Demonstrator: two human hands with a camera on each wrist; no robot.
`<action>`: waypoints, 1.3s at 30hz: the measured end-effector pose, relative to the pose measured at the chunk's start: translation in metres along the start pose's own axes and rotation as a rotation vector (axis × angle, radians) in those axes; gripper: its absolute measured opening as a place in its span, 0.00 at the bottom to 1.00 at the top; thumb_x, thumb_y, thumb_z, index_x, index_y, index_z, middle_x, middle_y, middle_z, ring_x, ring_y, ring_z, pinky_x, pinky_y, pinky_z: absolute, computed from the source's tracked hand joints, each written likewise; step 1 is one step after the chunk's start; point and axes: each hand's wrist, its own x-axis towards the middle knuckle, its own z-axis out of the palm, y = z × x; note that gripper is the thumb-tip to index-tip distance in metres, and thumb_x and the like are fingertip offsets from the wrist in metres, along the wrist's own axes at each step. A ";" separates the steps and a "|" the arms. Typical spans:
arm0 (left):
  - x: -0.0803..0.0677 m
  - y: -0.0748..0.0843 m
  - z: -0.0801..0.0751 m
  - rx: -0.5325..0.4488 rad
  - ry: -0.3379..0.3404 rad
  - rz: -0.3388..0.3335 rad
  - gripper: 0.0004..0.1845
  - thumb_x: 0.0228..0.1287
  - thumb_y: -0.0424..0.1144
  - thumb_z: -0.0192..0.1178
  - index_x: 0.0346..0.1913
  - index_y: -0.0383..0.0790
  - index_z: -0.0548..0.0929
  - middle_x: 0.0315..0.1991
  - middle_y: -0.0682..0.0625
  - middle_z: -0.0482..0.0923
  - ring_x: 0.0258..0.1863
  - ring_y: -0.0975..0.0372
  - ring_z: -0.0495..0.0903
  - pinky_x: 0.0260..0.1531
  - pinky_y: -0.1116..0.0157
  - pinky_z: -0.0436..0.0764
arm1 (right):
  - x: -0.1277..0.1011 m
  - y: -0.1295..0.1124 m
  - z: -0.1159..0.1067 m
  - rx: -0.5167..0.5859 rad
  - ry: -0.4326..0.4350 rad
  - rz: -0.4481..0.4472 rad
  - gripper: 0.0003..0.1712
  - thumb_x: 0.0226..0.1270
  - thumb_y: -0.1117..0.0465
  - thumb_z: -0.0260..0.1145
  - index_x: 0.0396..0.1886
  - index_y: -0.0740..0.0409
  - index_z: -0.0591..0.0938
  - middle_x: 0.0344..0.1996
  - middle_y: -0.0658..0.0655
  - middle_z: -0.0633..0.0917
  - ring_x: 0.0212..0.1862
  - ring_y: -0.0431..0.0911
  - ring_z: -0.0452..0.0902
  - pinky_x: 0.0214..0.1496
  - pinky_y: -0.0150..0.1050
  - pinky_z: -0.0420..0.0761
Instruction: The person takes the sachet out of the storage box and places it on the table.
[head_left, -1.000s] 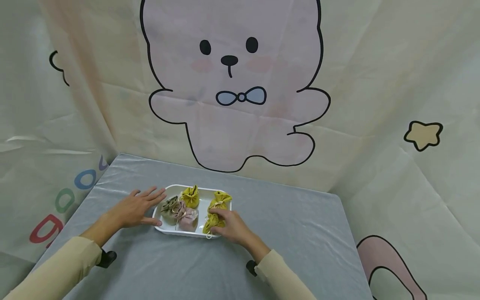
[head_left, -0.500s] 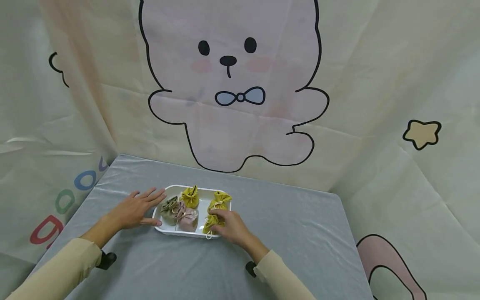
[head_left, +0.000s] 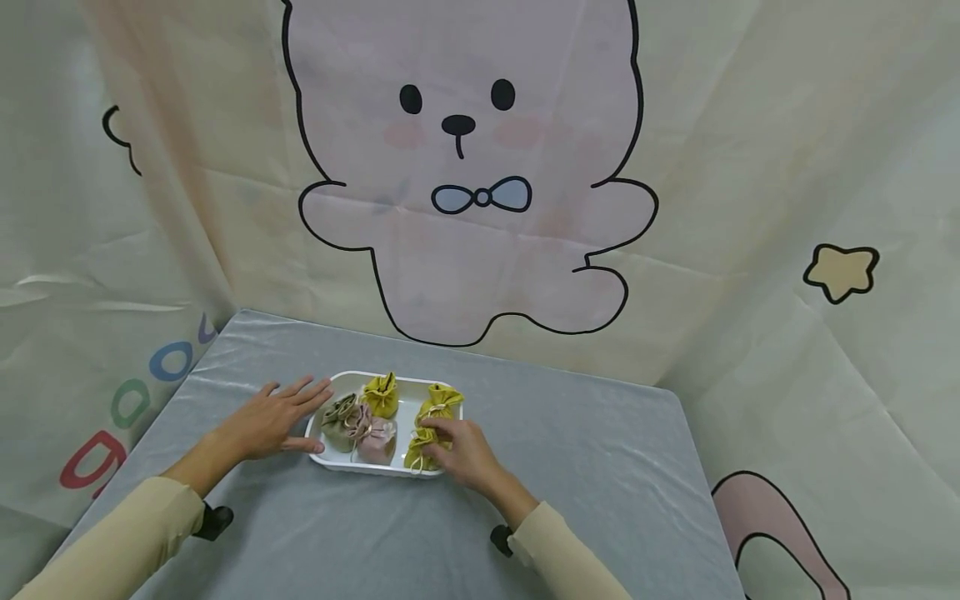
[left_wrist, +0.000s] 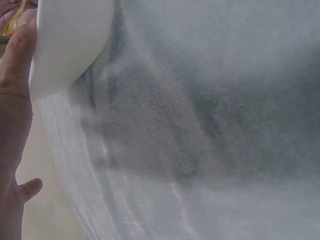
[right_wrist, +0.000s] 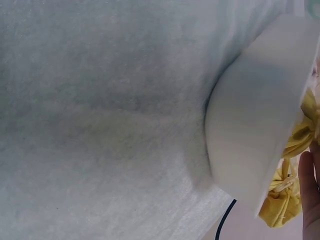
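A white tray point(head_left: 375, 470) holds several small drawstring pouches. My left hand point(head_left: 273, 421) rests with spread, straight fingers along the tray's left edge, thumb at the front left corner. At the right end, thumb and fingers of my right hand point(head_left: 471, 457) pinch the front yellow pouch point(head_left: 417, 452), whose pale cord loops near the front rim. Just behind it lies another yellow pouch point(head_left: 441, 397). On the left side sit a green pouch point(head_left: 337, 425), a pink pouch point(head_left: 378, 443) and a third yellow pouch point(head_left: 382, 397). In the right wrist view, fingers point(right_wrist: 307, 180) touch the yellow fabric beyond the tray's wall point(right_wrist: 255, 110).
A grey-blue cloth point(head_left: 570, 467) covers the table under the tray. Behind it hangs a pale curtain point(head_left: 720, 167) printed with a bear, and its sides flank the table. A dark wrist strap piece point(head_left: 215, 522) shows below the left sleeve.
The front yellow pouch and its cord have shifted very slightly under my right fingers. My left hand and the tray have stayed in place.
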 end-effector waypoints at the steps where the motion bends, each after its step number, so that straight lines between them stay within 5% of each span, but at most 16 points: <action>1: 0.000 0.000 0.000 0.001 0.001 0.000 0.50 0.57 0.71 0.59 0.75 0.41 0.66 0.75 0.42 0.61 0.72 0.42 0.61 0.58 0.32 0.64 | 0.000 -0.001 0.000 0.002 0.010 -0.011 0.19 0.62 0.67 0.72 0.54 0.63 0.84 0.51 0.55 0.87 0.51 0.45 0.84 0.52 0.34 0.81; 25: -0.002 0.001 0.000 0.000 -0.002 0.002 0.50 0.58 0.71 0.59 0.75 0.40 0.65 0.75 0.42 0.61 0.72 0.43 0.61 0.59 0.32 0.63 | -0.004 -0.026 -0.036 0.019 0.148 -0.160 0.19 0.62 0.66 0.73 0.53 0.64 0.84 0.48 0.56 0.88 0.46 0.44 0.86 0.52 0.40 0.82; 39: 0.000 0.002 -0.001 -0.001 -0.015 -0.002 0.51 0.58 0.72 0.57 0.75 0.39 0.64 0.75 0.41 0.61 0.72 0.42 0.62 0.59 0.32 0.63 | -0.012 -0.011 -0.077 0.028 0.275 -0.158 0.19 0.60 0.68 0.74 0.52 0.62 0.85 0.47 0.56 0.88 0.45 0.46 0.87 0.50 0.44 0.83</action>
